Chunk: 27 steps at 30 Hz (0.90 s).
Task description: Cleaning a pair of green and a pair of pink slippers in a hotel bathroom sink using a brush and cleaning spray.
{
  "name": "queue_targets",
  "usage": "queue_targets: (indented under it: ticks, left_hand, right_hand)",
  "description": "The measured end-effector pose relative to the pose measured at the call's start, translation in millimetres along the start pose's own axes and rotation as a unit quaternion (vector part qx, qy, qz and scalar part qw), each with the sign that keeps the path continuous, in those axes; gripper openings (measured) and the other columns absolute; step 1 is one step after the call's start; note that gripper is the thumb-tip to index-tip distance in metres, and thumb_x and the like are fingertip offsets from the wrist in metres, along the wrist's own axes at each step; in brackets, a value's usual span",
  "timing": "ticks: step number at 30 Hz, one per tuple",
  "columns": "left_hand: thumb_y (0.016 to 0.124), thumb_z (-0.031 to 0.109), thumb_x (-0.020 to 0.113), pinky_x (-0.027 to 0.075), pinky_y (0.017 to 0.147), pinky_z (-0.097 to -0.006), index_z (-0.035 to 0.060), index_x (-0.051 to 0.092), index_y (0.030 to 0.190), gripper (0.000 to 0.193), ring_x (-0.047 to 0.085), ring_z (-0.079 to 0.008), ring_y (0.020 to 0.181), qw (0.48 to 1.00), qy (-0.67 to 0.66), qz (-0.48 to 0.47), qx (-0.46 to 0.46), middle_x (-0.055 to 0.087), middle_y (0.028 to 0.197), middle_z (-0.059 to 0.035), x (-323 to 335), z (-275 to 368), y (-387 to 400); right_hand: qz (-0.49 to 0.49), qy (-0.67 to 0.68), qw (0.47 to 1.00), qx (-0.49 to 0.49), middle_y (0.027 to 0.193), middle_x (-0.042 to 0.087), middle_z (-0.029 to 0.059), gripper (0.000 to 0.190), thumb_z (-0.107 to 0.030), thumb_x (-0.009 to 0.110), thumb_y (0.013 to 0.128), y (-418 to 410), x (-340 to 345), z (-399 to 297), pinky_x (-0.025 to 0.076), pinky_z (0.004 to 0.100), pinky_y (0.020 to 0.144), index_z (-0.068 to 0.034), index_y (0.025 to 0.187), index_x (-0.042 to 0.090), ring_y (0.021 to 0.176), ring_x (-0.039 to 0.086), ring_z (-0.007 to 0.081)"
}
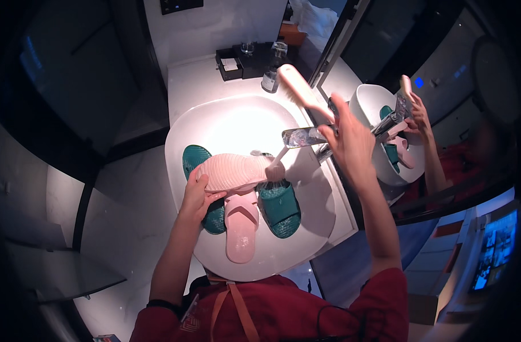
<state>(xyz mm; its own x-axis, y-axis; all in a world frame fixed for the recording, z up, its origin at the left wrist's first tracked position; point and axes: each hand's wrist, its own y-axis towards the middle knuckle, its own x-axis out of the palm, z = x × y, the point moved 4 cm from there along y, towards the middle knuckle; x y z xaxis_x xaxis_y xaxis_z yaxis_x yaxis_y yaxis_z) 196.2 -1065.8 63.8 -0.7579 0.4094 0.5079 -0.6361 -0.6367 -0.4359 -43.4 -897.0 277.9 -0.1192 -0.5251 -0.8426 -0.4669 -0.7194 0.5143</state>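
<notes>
My left hand (196, 194) grips a pink slipper (232, 172) by one end, its ridged sole turned up. Water from the chrome faucet (303, 137) runs onto the slipper's other end. In my right hand (352, 143) is a brush (299, 87) with a pale back and handle, raised above the faucet. The thumb and fingers of that hand are close around the faucet; whether they touch it I cannot tell. Below the held slipper, a second pink slipper (241, 235) lies in the white basin (260, 269). Green slippers (279, 209) lie on either side of it, one partly covered.
A bottle (269, 81) with a label stands behind the basin, near a black tray (260, 60) with glassware. A mirror (414, 141) rises along the right side and reflects the basin. A glass shelf (68, 273) is at lower left, and a lit screen (495, 248) at far right.
</notes>
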Motion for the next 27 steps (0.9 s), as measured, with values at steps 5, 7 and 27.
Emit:
queue_targets:
  ticks: [5,7,27]
  left_hand:
    - [0.097,0.013,0.029,0.052,0.081,-0.0470,0.0094,0.021,0.137,0.041,0.055,-0.0330,0.105,1.000,-0.004,0.022,0.018,0.042,0.127,-0.0178,-3.1,2.8,1.4]
    - [0.097,0.013,0.029,0.052,0.082,-0.0470,0.0111,0.022,0.137,0.041,0.056,-0.0331,0.104,0.999,-0.003,0.037,0.033,0.043,0.127,-0.0169,0.2,2.8,9.5]
    - [0.092,0.015,0.043,0.055,0.054,-0.0309,0.0044,0.038,0.129,0.039,0.063,-0.0199,0.080,0.918,0.384,-0.061,-0.077,0.058,0.108,-0.0146,67.4,-17.4,81.1]
  right_hand:
    - [-0.217,0.110,0.966,0.086,0.089,0.063,0.0129,0.034,-0.022,0.056,0.086,-121.8,8.9,-19.6,0.047,0.0424,0.066,-0.016,0.119,0.052,0.081,0.061,0.0324]
    - [-0.267,0.132,0.948,0.111,0.089,0.064,0.0129,0.033,-0.022,0.055,0.086,-161.6,22.3,-2.4,0.047,0.0431,0.069,-0.016,0.119,0.052,0.083,0.061,0.0327]
    - [-0.186,0.545,0.671,0.466,0.089,0.059,0.0041,0.031,-0.010,0.047,0.081,-132.4,100.4,47.1,0.045,0.0208,0.046,-0.003,0.110,0.053,0.069,0.056,0.0083]
